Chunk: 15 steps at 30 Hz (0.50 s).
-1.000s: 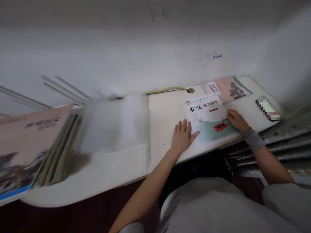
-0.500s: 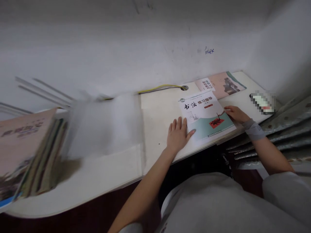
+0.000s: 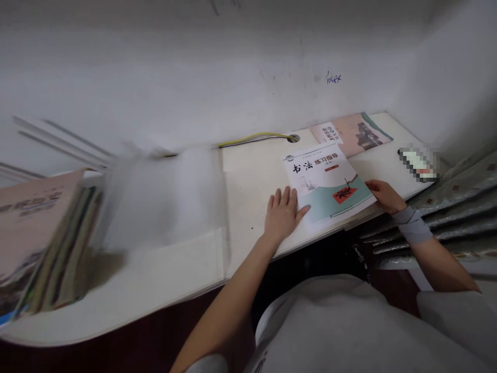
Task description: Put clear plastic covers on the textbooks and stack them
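front booklet on the desk, right part, by the near edge. rear booklet just behind it, toward the wall. phone right of both. hole in desk, left of rear booklet; cable runs leftward from it. book stack far left. curtain beside desk's near right edge.

- Dim, greyish, diffuse light; the wall darkens toward the top.
- Soft shadow on the desk, right of a stack of books.
- Blur smears that stack and the whitish shape beside it.
- The booklet is sharper, its large print legible.
- Coarse pixels mask a phone-shaped object.
- Faint glints on silvery fabric.
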Each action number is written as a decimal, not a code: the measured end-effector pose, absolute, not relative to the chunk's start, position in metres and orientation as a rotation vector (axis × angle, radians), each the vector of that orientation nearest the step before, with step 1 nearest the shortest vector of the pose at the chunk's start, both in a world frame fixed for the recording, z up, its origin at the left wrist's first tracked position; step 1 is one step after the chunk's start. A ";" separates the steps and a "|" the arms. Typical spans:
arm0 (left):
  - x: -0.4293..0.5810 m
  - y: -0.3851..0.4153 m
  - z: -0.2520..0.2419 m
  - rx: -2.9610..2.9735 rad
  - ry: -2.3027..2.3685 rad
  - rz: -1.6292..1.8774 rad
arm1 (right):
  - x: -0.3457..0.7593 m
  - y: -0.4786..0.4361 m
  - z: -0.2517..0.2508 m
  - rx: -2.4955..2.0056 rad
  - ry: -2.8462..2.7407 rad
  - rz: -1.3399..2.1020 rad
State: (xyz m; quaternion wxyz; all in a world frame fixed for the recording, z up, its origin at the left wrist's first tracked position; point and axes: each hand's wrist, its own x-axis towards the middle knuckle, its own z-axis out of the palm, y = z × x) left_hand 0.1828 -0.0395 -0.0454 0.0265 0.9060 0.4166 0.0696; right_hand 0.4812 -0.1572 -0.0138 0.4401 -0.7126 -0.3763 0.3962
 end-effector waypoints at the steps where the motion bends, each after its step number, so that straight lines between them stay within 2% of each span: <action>1: 0.183 -0.039 -0.045 2.795 1.283 0.220 | 0.479 -0.158 -0.012 -1.808 -0.938 0.974; 6: 0.180 -0.039 -0.041 2.750 1.248 0.287 | 0.481 -0.158 -0.004 -1.950 -1.091 0.953; 10: 0.177 -0.040 -0.038 2.741 1.186 0.368 | 0.485 -0.151 -0.004 -2.050 -1.547 0.572; 15: 0.177 -0.043 -0.040 2.770 1.207 0.336 | 0.487 -0.147 -0.014 -2.130 -1.677 0.313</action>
